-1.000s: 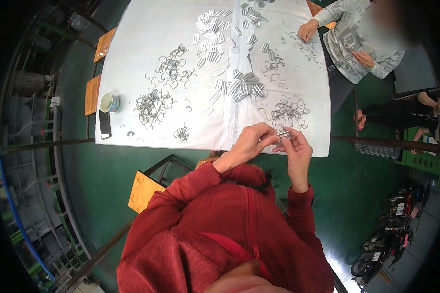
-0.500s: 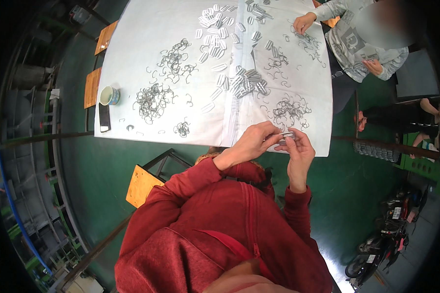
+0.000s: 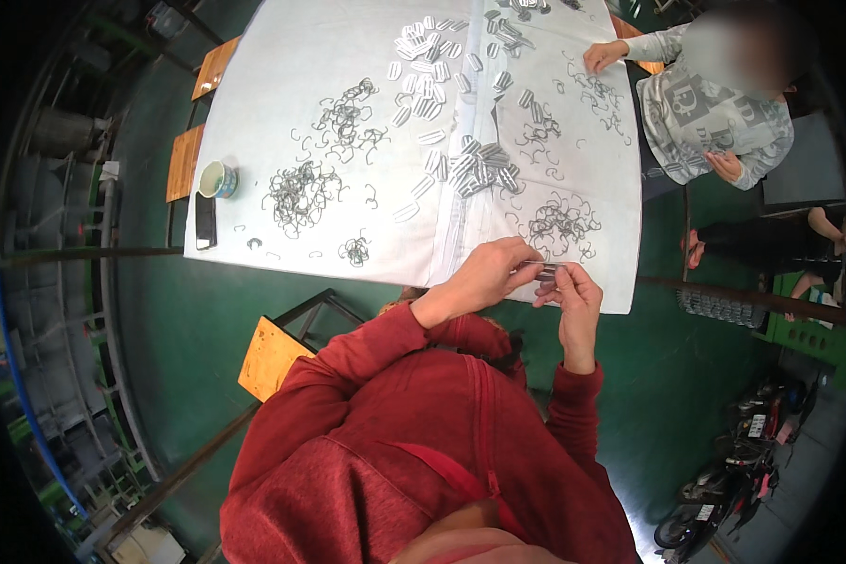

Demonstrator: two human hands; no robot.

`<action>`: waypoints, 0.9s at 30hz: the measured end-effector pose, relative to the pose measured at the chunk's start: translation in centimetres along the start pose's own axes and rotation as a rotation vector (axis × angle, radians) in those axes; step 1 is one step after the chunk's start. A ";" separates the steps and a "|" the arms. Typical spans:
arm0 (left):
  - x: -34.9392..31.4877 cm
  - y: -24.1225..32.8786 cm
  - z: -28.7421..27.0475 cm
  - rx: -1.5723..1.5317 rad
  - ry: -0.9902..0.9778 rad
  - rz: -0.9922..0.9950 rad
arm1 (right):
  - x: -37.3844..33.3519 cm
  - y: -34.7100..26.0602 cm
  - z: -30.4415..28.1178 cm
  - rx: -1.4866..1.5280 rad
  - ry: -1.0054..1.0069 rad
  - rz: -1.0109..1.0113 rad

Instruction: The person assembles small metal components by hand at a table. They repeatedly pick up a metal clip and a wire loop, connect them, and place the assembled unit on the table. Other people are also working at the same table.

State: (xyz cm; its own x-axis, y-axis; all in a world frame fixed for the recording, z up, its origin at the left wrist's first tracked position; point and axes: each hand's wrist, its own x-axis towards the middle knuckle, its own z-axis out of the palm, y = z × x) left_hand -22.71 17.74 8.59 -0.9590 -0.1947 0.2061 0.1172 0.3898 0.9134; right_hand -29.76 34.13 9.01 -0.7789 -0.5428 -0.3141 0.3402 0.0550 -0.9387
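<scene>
Both hands meet at the near edge of the white table [image 3: 254, 141], where the left hand [image 3: 484, 277] and right hand [image 3: 573, 291] pinch a small metal clip [image 3: 545, 273] between them (long axis left-right), loose clips [image 3: 559, 226] just beyond.

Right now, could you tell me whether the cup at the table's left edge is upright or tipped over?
Upright. The cup stands on the white table cover with its round open mouth facing up, beside a dark flat phone-like object. Its contents cannot be told.

Small stack of grey metal clips [image 3: 546, 273], level, pinched above the table's near edge.
</scene>
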 end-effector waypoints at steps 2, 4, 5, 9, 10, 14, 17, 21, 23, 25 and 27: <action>-0.2 0.4 0.3 0.089 0.002 0.024 | -0.1 0.3 -0.1 0.013 0.022 -0.003; -0.2 0.4 0.3 0.122 -0.029 0.020 | -0.2 0.4 0.0 -0.028 0.042 -0.013; -0.2 0.3 0.2 0.110 -0.060 0.005 | -0.2 0.4 -0.1 -0.048 0.030 0.001; -0.3 -0.4 -0.3 -0.061 -0.158 -0.111 | -0.2 -0.1 -0.2 -0.113 -0.013 0.034; -0.4 -0.3 -0.5 -0.077 -0.172 -0.117 | -0.2 -0.1 -0.1 -0.124 -0.019 0.037; -0.3 -0.2 -1.0 -0.099 -0.211 -0.111 | -0.5 0.2 0.0 -0.117 0.019 0.022; -0.4 -0.7 -0.7 -0.095 -0.196 -0.092 | -0.4 0.3 0.0 -0.172 0.000 0.004; -0.5 -0.5 -0.9 -0.108 -0.111 -0.202 | -0.6 -0.2 0.3 -0.292 -0.063 -0.002; -0.5 -0.4 -1.0 -0.106 -0.084 -0.234 | -0.6 -0.2 0.4 -0.328 -0.076 -0.010; -0.5 -0.6 -1.1 -0.090 -0.098 -0.210 | -0.4 -0.3 0.3 -0.374 -0.067 -0.018; -0.4 -0.4 -0.9 -0.028 -0.128 -0.139 | -0.3 -0.3 0.3 -0.291 -0.036 -0.030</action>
State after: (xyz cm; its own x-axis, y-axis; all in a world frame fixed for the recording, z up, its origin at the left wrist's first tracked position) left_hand -22.11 16.81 8.43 -0.9912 -0.1285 0.0328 -0.0131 0.3415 0.9398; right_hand -29.50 34.02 9.39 -0.7655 -0.5770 -0.2849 0.1475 0.2735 -0.9505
